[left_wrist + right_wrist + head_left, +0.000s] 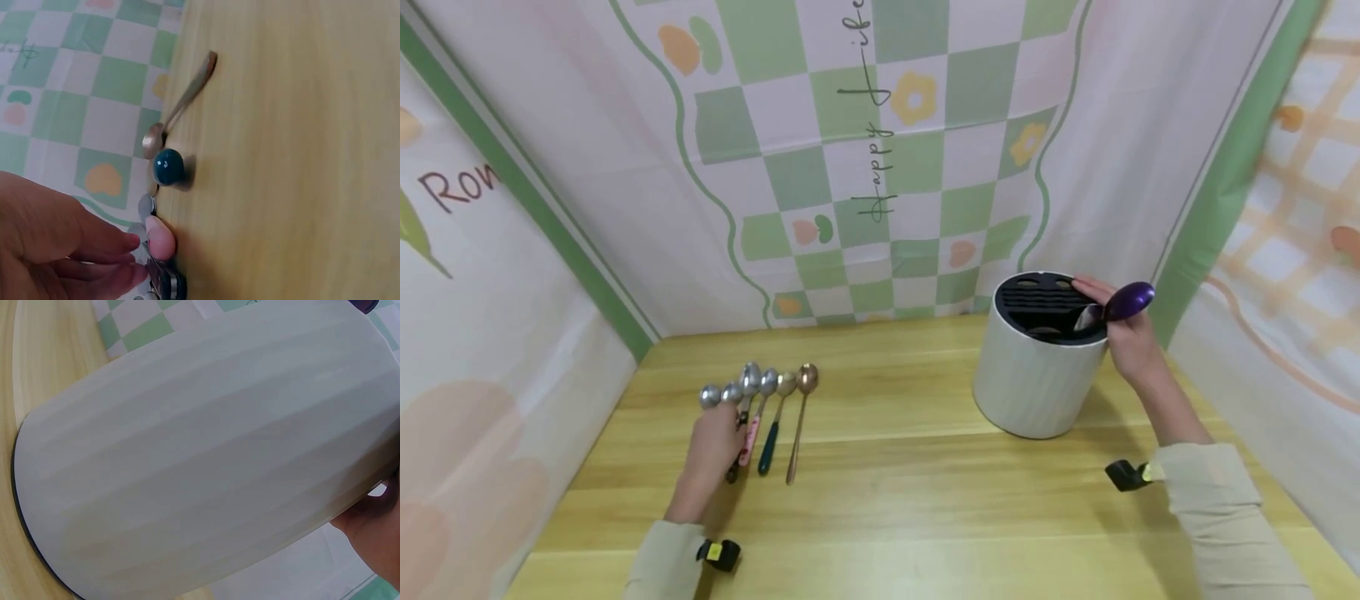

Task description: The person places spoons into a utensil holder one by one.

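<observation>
On the left of the table lies a row of several spoons (768, 382), metal bowls toward the back wall. Over the row's left end is my left hand (715, 437), covering some handles. In the left wrist view, its thumb and fingertips (128, 240) come close to a black handle (165, 282) and a pink handle (160, 239); I cannot tell whether they pinch one. A white ribbed utensil holder (1033, 392) with a black slotted top stands upright at the right. My right hand (1131, 342) rests along its right rim, fingers extended, beside a purple-handled utensil (1129, 301) standing in it.
A teal-handled spoon (769, 450) and a copper-coloured spoon (797, 433) lie at the row's right end. Wooden table top (887, 475) stretches between the spoons and the holder. A checkered cloth (887, 167) hangs along the back edge.
</observation>
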Tool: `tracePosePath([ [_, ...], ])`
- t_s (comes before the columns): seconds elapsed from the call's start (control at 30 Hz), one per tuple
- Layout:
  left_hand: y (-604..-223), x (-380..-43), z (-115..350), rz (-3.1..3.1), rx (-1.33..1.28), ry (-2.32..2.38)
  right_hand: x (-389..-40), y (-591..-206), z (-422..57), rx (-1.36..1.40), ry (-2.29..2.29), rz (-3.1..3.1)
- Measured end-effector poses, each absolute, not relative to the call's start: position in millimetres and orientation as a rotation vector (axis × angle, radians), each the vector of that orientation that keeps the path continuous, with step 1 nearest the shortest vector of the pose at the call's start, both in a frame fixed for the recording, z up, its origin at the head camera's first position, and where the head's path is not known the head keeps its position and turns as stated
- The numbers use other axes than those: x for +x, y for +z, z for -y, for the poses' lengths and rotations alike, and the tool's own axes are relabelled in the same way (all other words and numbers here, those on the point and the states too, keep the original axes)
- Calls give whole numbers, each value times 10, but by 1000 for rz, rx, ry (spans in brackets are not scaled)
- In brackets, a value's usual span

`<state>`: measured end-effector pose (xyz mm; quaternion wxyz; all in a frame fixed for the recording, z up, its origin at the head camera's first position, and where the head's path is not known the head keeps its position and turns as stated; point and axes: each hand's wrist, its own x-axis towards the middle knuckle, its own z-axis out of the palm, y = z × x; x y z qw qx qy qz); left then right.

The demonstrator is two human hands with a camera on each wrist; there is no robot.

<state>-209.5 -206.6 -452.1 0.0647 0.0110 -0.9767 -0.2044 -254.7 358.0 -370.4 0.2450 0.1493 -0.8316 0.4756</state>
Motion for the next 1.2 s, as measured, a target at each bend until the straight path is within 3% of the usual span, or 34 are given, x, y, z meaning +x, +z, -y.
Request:
tracePosePath([
  [0.57, -4521, -2244, 2112, 3115, 23, -500, -2559, -3725, -3600, 355, 1328, 2309],
  [1.2, -4342, -2186, 2110, 3055, 76, -751, -2573, -3716, -3601, 409, 1303, 2283],
])
